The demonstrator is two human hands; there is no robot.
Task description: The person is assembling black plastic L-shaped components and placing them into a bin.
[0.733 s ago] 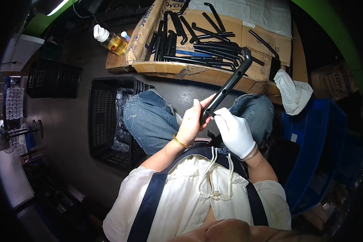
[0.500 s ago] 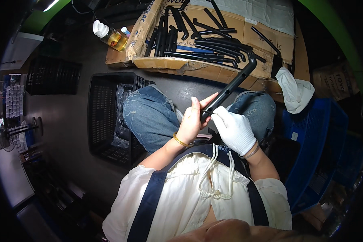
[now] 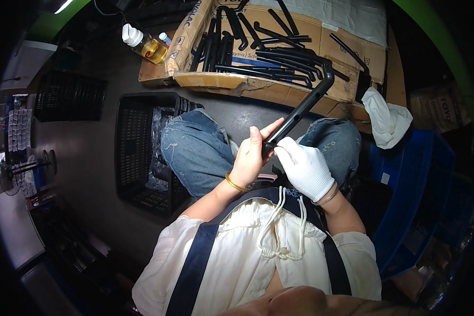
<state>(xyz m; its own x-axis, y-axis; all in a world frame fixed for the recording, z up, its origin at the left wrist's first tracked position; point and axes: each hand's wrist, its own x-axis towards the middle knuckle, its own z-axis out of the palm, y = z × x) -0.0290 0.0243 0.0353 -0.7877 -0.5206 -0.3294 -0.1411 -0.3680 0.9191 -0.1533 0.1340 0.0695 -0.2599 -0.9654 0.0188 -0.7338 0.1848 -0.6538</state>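
A black tube with a bent far end (image 3: 299, 113) slants up and away from me over my lap. Its near end rests in my bare left hand (image 3: 249, 156), which is closed around it with the thumb up and the fingers behind. My right hand (image 3: 304, 168), in a white knitted glove, is pinched at the tube's near end. A thin dark piece shows at its fingertips against the tube, too small to name. More black bent tubes (image 3: 287, 59) lie piled in an open cardboard box (image 3: 210, 81) in front of me.
A black slatted basket (image 3: 122, 150) holding clear plastic stands left of my knees. A bottle of yellow liquid (image 3: 154, 51) is beside the box. To the right are a white cloth or glove (image 3: 387, 118) on the box's edge and blue bins (image 3: 405, 195).
The gloved fingertips have shifted very slightly at the tube's near end. The tube and my left hand keep nearly the same place.
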